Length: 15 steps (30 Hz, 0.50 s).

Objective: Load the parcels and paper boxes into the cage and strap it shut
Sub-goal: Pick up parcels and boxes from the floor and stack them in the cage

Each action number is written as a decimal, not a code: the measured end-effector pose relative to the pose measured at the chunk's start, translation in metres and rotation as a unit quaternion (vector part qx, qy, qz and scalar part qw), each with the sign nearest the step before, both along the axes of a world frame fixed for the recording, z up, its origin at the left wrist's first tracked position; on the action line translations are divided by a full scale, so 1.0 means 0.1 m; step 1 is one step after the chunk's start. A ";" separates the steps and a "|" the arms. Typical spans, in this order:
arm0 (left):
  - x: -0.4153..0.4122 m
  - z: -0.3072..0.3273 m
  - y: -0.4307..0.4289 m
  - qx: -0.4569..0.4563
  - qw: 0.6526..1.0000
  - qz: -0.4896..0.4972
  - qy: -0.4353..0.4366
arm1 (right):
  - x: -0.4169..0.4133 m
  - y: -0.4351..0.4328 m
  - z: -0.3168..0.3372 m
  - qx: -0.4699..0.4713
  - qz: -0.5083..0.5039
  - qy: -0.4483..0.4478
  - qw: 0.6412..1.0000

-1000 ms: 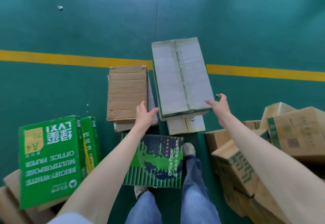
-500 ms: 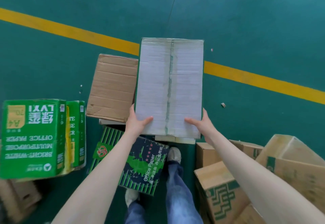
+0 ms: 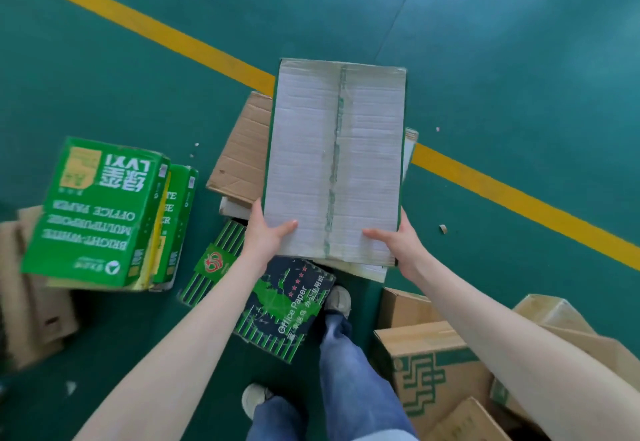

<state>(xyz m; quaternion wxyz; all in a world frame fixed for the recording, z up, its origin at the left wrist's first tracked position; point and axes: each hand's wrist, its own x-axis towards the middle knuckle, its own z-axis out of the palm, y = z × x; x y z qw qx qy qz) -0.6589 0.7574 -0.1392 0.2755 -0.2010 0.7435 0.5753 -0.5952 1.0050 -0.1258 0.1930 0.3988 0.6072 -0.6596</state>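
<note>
Head view: paper box held between left hand and right hand, reaching forward from both. Each hand clamps a near corner, thumb flat on top, fingers hidden below. White ribbed cardboard top, taped centre seam, scuffed. Probably heavy and stiff; best borne from underneath. Green office-paper carton lies left of left hand.

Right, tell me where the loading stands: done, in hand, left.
Done: nothing I can confirm, since no cage or strap is in view. In hand: the left hand and right hand grip one white-topped box by its near end. Left: the green paper box, the dark Office Paper box and the brown cartons lie on the floor, plus the strapping.
</note>
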 end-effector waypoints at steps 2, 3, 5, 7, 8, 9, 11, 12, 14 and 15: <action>0.22 0.15 -0.32 0.008 0.999 0.032 0.014 | 0.05 -0.29 0.16 -0.005 0.023 0.012 1.000; 0.38 0.23 -0.54 0.011 0.998 0.053 0.020 | 0.10 -0.50 0.23 -0.010 0.040 0.018 0.999; 0.72 0.33 -1.02 0.008 0.995 0.095 0.022 | 0.21 -0.95 0.35 -0.020 0.077 0.029 0.996; 1.09 0.40 -1.50 0.002 0.989 0.146 0.015 | 0.35 -1.43 0.43 -0.032 0.112 0.036 0.992; 1.34 0.43 -1.78 -0.002 0.984 0.175 0.015 | 0.46 -1.72 0.45 -0.040 0.137 0.039 0.989; 1.55 0.45 -2.02 -0.008 0.980 0.200 0.014 | 0.54 -1.97 0.46 -0.046 0.160 0.038 0.985; 2.03 0.53 -2.50 -0.018 0.966 0.257 0.018 | 0.75 -2.50 0.44 -0.056 0.211 0.032 0.975; 2.26 0.57 -2.69 -0.021 0.958 0.285 0.019 | 0.85 -2.75 0.43 -0.060 0.238 0.029 0.969; 2.84 0.65 -3.16 -0.030 0.933 0.357 0.018 | 1.12 -3.36 0.41 -0.064 0.304 0.017 0.950; 3.09 0.67 -3.32 -0.032 0.922 0.385 0.014 | 1.23 -3.59 0.41 -0.065 0.330 0.013 0.942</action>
